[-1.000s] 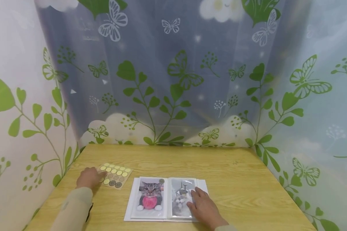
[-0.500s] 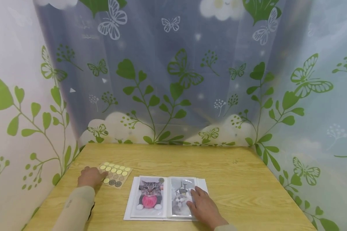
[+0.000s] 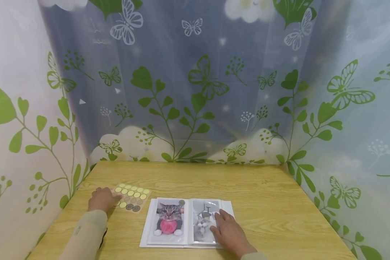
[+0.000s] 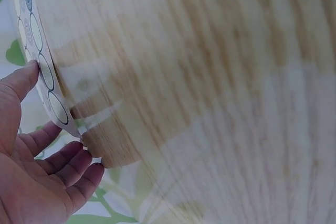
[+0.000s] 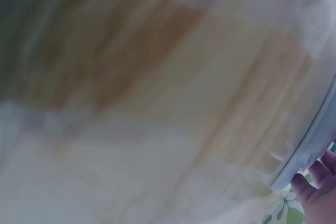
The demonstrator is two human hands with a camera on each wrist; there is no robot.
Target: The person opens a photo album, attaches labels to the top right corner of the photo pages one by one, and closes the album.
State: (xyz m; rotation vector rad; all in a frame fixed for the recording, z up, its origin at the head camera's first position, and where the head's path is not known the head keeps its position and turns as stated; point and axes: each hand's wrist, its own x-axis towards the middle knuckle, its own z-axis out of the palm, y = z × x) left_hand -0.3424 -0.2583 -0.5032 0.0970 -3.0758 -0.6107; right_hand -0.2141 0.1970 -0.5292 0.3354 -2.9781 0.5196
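Sticker sheet (image 3: pixel 133 198), edge pinched by the left hand (image 3: pixel 101 199), lies on the bench (image 3: pixel 214 182) at ten o'clock from the album (image 3: pixel 188 233); the right hand (image 3: pixel 230 232) rests there, fingers loosely extended. One sticker (image 3: pixel 181 203) marks the left photo (image 3: pixel 169 218); the right photo (image 3: pixel 202 225) seems undone.

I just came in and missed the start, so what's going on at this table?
A photo album lies open on the wooden table. A person's left hand pinches the edge of a sheet of round stickers, left of the album, while their right hand rests on the album's right side. A dark round sticker sits at the upper right corner of the left-hand cat picture.
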